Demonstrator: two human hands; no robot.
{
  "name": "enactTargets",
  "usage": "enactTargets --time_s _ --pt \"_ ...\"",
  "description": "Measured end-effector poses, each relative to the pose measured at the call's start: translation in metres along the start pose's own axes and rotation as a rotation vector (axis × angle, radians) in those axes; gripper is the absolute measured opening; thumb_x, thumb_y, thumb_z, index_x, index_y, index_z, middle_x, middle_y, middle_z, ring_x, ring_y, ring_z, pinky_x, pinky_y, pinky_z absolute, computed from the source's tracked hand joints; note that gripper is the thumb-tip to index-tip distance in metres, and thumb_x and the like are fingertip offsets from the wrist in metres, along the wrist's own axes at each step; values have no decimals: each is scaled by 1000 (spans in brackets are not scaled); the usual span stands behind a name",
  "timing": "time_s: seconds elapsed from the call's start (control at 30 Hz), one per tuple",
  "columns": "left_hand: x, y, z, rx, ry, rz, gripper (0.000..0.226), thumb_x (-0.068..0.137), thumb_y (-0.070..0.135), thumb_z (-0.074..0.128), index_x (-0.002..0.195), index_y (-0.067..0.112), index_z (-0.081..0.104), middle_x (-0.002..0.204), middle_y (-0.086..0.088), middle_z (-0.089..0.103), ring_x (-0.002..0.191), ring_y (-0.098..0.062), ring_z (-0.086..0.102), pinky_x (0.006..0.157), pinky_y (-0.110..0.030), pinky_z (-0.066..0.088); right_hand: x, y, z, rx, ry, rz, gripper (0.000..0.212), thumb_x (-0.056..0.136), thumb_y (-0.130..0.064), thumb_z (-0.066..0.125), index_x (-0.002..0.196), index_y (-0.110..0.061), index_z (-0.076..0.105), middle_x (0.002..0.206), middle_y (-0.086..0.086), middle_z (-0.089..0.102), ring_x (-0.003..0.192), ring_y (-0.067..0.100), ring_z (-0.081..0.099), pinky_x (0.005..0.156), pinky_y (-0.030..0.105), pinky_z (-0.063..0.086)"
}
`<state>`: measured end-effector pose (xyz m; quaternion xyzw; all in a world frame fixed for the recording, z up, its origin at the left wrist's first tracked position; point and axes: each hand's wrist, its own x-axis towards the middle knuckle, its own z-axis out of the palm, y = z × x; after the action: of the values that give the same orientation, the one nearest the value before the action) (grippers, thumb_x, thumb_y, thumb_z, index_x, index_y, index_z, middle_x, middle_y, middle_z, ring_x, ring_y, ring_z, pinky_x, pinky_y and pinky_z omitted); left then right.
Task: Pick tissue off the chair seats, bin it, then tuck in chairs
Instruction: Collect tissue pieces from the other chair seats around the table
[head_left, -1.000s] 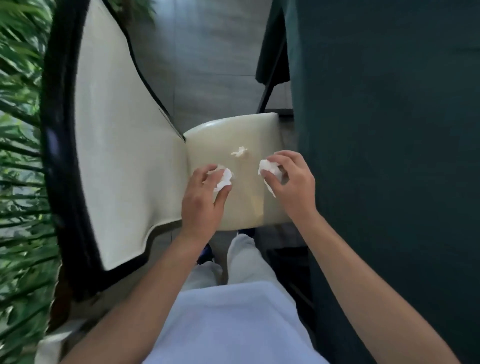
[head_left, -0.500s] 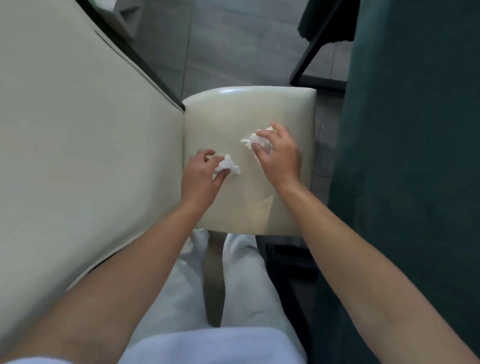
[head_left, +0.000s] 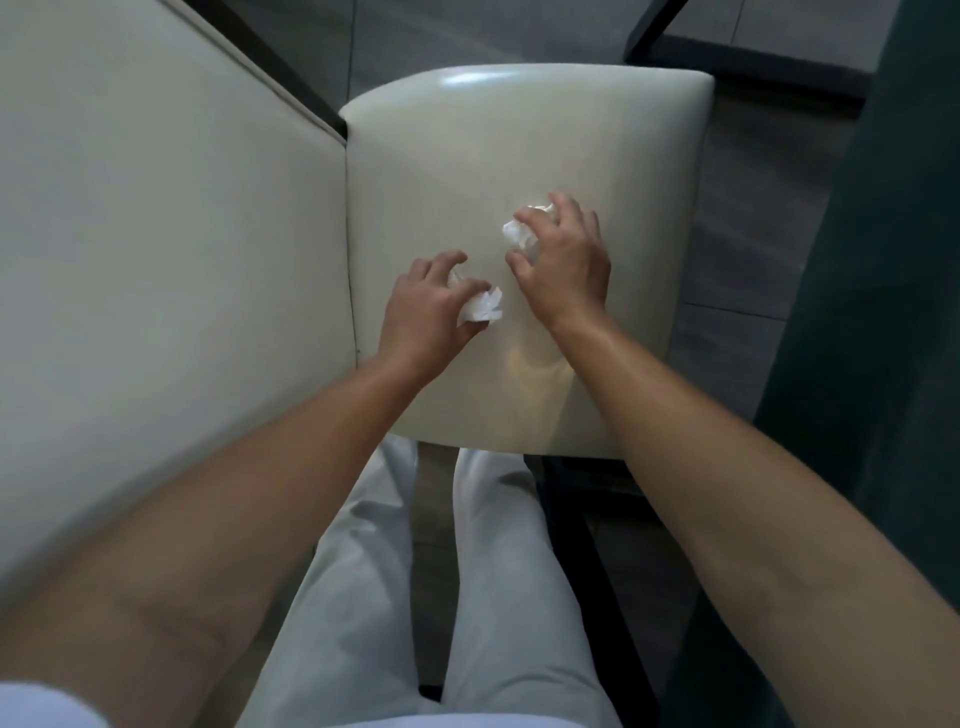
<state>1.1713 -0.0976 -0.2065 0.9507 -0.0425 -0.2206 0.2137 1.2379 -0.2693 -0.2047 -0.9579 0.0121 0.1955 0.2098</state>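
Two hands reach down over the cream chair seat (head_left: 519, 145), each closed around a crumpled wad of white tissue. At about 8 o'clock from the seat's middle, the left hand (head_left: 423, 317) curls its thumb and fingers about the left tissue wad (head_left: 483, 306), which sticks out at the hand's 3 o'clock side and lies on or just above the seat; which of the two cannot be told. At about 1 o'clock from the left hand, the right hand (head_left: 563, 262) cups the right tissue wad (head_left: 522, 234) under bent fingers, the paper showing at the hand's 10 o'clock edge between thumb and forefinger. Both hands are near each other without touching, a strip of bare seat between them.

Filling the view from 7 to 11 o'clock is the pale chair back (head_left: 171, 234), joined to the seat along a dark seam. Beyond the seat, at 12 o'clock, lies grey tiled floor (head_left: 467, 36) crossed by a dark frame bar (head_left: 743, 57). Along the 3 o'clock edge hangs a dark green cloth (head_left: 893, 312). At 6 o'clock the person's legs in light trousers (head_left: 467, 597) stand close against the near edge of the seat, and both bare forearms run up from the lower corners.
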Motion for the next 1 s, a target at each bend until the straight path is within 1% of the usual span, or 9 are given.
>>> enactTargets --time_s 0.13,0.3,0.5,0.57,0.67,0.77,0.87,0.93,1.0 --pt "-3 -3 7 55 -37 -25 53 77 24 85 127 23 71 148 -15 53 125 -42 53 94 -49 45 -7 4 4 -106 -10 1 38 86 -24 70 124 -32 71 146 3 55 130 32 50 102 45 44" --pt "1 -2 11 -69 39 -104 35 78 8 80 112 16 74 127 -15 61 106 -40 58 81 -42 50 -15 14 2 -14 -14 80 29 87 -12 64 112 -22 72 123 8 57 115 32 55 82 38 51" --pt "-2 28 -34 -582 132 -375 33 86 22 59 117 15 69 123 -3 68 111 -24 61 84 -30 47 -30 -3 -37 230 34 227 35 86 -16 65 119 -24 72 119 6 64 104 30 64 76 29 42" --pt "-12 48 -64 -797 152 -372 28 87 13 59 113 20 67 123 0 68 106 -23 65 84 -33 54 -43 -14 -70 330 107 219 35 85 -18 67 119 -25 73 113 3 68 99 27 65 73 27 39" --pt "-31 82 -116 -1083 179 -340 30 90 3 57 99 30 66 113 -1 65 95 -23 68 77 -39 63 -77 -33 -136 500 181 173 36 89 -21 69 124 -27 72 106 -6 70 91 14 64 76 26 48" --pt "-59 117 -169 -1264 135 -301 32 91 -10 52 93 18 66 104 -1 65 91 -21 68 79 -40 63 -119 -53 -199 676 181 138 39 92 -24 69 129 -37 68 109 -14 68 93 6 62 88 23 53" --pt "-95 148 -219 -1418 55 -234 27 91 -10 54 90 15 64 99 -1 65 85 -17 68 75 -35 59 -154 -75 -247 839 154 129 37 94 -22 69 125 -42 70 104 -14 68 91 11 67 90 35 61" --pt "-119 164 -250 -1508 24 -182 23 91 -7 59 87 16 64 94 1 68 83 -18 66 71 -34 57 -175 -90 -272 986 124 115 31 95 -17 70 119 -37 73 95 -11 70 83 16 71 81 51 64" --pt "-143 176 -280 -1600 28 -116 18 92 0 62 85 17 65 92 0 68 81 -20 65 69 -32 56 -194 -104 -293 1111 106 82 27 95 -13 71 118 -27 74 92 -5 71 80 18 71 75 54 65"
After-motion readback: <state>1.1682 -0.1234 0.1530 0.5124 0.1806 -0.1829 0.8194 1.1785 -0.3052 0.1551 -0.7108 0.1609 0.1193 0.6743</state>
